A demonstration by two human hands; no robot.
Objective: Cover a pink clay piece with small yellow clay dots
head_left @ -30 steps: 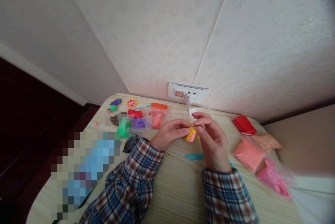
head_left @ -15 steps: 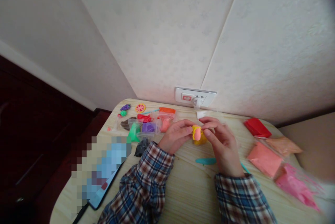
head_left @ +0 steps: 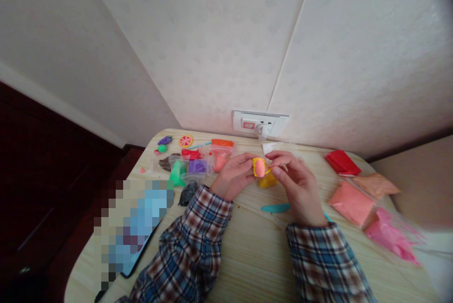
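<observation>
A gap has just opened between the right hand (head_left: 299,182) and the small pink clay piece with yellow edging (head_left: 260,167). The left hand (head_left: 235,175) grips this piece above the table's (head_left: 256,256) far middle; right fingertips seem to pinch a thin yellow strand (head_left: 268,171), so the edging looks unfinished.

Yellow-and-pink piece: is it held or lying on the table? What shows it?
Held: the left hand grips the piece by its edge.

The phone (head_left: 143,232) is mostly blurring into blocks; plaid sleeves (head_left: 329,260) are running off below. The right hand (head_left: 297,185) is hiding part of the blue tool (head_left: 275,208); a yellow scrap (head_left: 268,171) beside it is looking too tiny to tell.
</observation>
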